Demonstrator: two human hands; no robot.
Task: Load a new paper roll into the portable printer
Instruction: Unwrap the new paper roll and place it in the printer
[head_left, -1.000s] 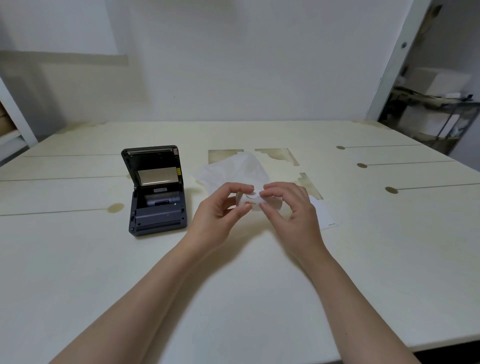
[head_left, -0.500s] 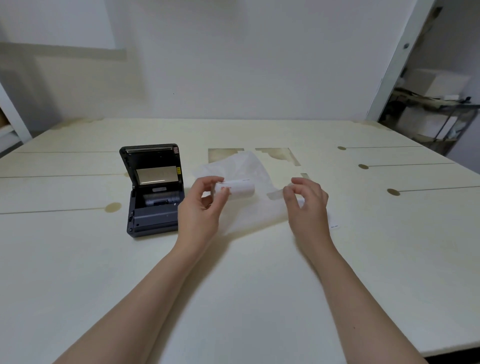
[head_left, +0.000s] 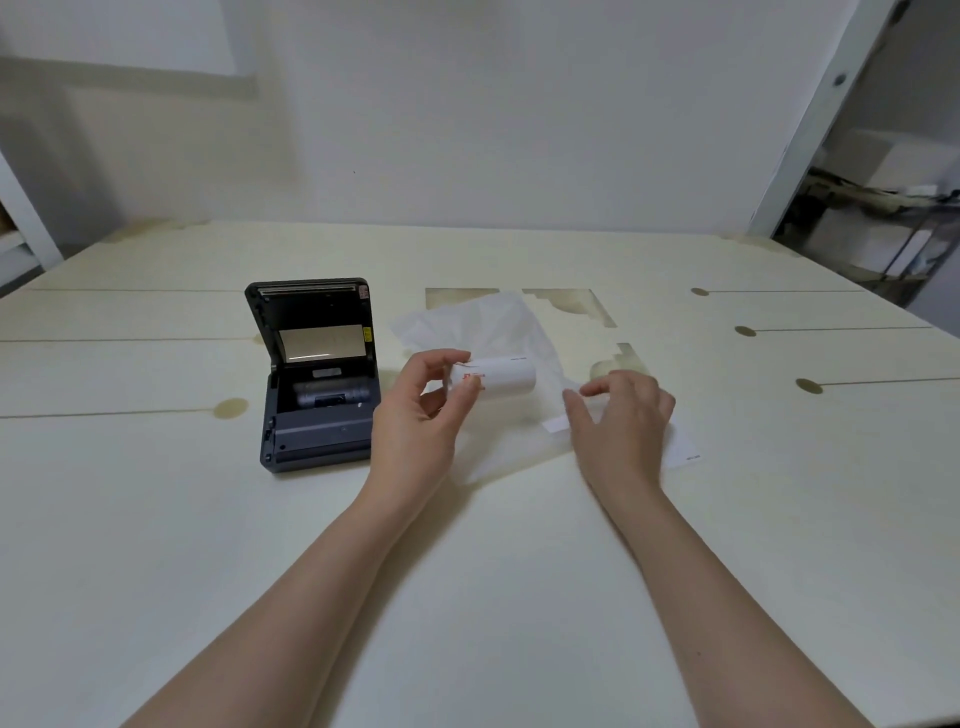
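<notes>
The dark grey portable printer (head_left: 318, 434) stands on the table left of centre, its lid raised and its paper bay showing. My left hand (head_left: 415, 415) is just right of the printer and pinches the left end of a white paper roll (head_left: 501, 376) with red print, held sideways above the table. My right hand (head_left: 621, 415) hovers low over the table to the right of the roll, fingers curled and apart. A small white strip (head_left: 555, 425) lies by its thumb; I cannot tell whether the thumb touches it.
A crumpled translucent wrapper (head_left: 483, 325) lies behind and under the roll. A white paper sheet (head_left: 685, 449) pokes out from under my right hand. The cream table (head_left: 156, 519) has dark slots along its right side, and shelving (head_left: 883, 228) stands at the far right.
My hands have separated. The left took the roll leftwards and turned it sideways; the right pulled a small strip off it, then dropped toward the table.
</notes>
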